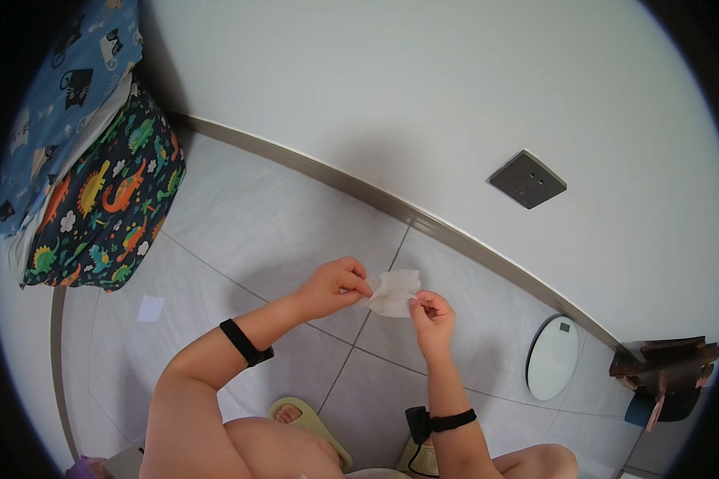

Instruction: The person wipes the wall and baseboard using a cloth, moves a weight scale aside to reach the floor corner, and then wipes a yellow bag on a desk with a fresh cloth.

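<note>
A crumpled white tissue or thin cloth point(395, 292) is stretched between my two hands above the tiled floor. My left hand point(335, 287) pinches its left edge between thumb and fingers. At the lower right edge, my right hand point(434, 317) grips it between thumb and forefinger. Black straps with small devices are around both forearms. On the floor below are my feet in light green slippers point(314, 428), the right one partly hidden by my forearm and a cable.
A dinosaur-print fabric bundle point(120, 197) lies under a blue cat-print cloth point(78, 90) at the left. A pale paper square point(150, 308) lies on the floor. Along the wall point(359, 72) are a black socket point(528, 179), a round glass scale point(553, 358) and a dark rack point(665, 365).
</note>
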A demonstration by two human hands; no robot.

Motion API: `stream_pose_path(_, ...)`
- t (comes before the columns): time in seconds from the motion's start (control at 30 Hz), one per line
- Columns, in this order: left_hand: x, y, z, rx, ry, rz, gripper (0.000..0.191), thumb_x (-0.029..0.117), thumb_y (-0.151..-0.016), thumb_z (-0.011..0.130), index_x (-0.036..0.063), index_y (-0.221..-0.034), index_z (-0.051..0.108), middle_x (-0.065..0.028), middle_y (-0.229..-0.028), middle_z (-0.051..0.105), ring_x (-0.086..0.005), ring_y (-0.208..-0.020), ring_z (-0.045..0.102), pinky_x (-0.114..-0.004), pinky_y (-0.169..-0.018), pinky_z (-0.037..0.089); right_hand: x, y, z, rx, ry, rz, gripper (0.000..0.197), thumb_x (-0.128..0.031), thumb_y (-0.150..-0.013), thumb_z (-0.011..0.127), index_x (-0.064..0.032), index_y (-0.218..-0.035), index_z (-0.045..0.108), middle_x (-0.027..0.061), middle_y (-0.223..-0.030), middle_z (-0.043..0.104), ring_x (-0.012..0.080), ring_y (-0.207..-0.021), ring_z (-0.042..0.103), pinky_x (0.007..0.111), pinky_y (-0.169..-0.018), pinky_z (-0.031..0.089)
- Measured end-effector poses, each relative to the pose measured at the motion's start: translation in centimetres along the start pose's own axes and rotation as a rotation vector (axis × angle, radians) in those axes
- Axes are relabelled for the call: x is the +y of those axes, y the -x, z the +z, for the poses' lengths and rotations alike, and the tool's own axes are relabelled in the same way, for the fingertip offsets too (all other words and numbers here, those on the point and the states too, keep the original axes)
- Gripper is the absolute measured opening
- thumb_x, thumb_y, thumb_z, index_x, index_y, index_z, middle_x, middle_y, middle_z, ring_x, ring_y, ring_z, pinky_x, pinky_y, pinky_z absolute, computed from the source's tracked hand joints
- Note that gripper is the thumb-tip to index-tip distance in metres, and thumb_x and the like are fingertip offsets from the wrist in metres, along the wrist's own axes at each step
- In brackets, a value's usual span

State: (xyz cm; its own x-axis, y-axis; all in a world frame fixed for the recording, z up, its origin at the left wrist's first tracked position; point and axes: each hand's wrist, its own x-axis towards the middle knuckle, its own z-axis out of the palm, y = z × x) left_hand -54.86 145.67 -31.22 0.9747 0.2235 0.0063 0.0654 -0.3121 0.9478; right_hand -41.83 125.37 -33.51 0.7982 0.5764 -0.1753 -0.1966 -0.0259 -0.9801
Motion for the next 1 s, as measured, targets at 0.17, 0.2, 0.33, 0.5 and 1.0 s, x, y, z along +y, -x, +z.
stream_pose_path(0.17, 0.2, 0.6, -0.7, 0.005, -0.016, 0.138, 0.021, -0.003, -0.07, 0.062, 0.0107, -0.085, 0.069, -0.0075, -0.101, 0.056, -0.0235, -0.099, 0.056, -0.032, -0.083, 0.047, 0.2, -0.5, -1.5, -0.016, -0.078, 0.063, 0.012, 0.002, -0.082, 0.059, -0.0002, -0.093, 0.064, 0.0008, -0.084, 0.063, 0.006, -0.074, 0.055, 0.02, -0.068, 0.043)
stream_pose_path(0.2, 0.4, 0.4, -0.8, 0.027, -0.108, 0.239, 0.022, -0.003, -0.07, 0.063, 0.0117, -0.085, 0.069, -0.0086, -0.11, 0.055, -0.0256, -0.104, 0.054, -0.033, -0.086, 0.046, 0.1, -0.5, -1.8, -0.032, -0.08, 0.08, 0.013, 0.002, -0.082, 0.058, -0.0001, -0.093, 0.064, 0.0011, -0.085, 0.063, 0.0068, -0.076, 0.056, 0.021, -0.07, 0.044)
stream_pose_path(0.33, 1.3, -0.1, -1.0, 0.084, -0.343, 0.478, 0.022, 0.0, -0.066, 0.066, 0.0157, -0.082, 0.069, -0.0097, -0.129, 0.05, -0.0308, -0.116, 0.048, -0.039, -0.095, 0.041, 1.5, -0.9, -2.8, -0.081, -0.163, 0.092, 0.018, 0.003, -0.081, 0.057, -0.0002, -0.097, 0.063, 0.0055, -0.101, 0.062, 0.0107, -0.089, 0.057, 0.024, -0.08, 0.044)
stream_pose_path(0.5, 2.1, -0.5, -1.2, 0.059, -0.388, 0.546, 0.021, 0.002, -0.065, 0.066, 0.0159, -0.081, 0.069, -0.0058, -0.118, 0.059, -0.0296, -0.12, 0.046, -0.04, -0.1, 0.037, 1.5, -1.2, -2.1, 0.022, 0.013, -0.288, 0.015, 0.006, -0.083, 0.052, -0.0021, -0.089, 0.063, 0.0098, -0.12, 0.053, 0.0158, -0.101, 0.055, 0.027, -0.087, 0.043)
stream_pose_path(1.0, -8.3, -1.1, 2.6, 0.031, 0.449, -0.54, 0.024, 0.01, -0.088, 0.051, 0.0064, -0.112, 0.057, -0.0034, -0.086, 0.063, -0.0093, -0.075, 0.058, -0.024, -0.063, 0.048, 6.3, -4.0, -1.7, -0.105, 0.277, 0.141, 0.013, -0.01, -0.087, 0.054, -0.006, -0.1, 0.056, 0.0006, -0.083, 0.061, 0.0082, -0.072, 0.056, 0.024, -0.063, 0.046)
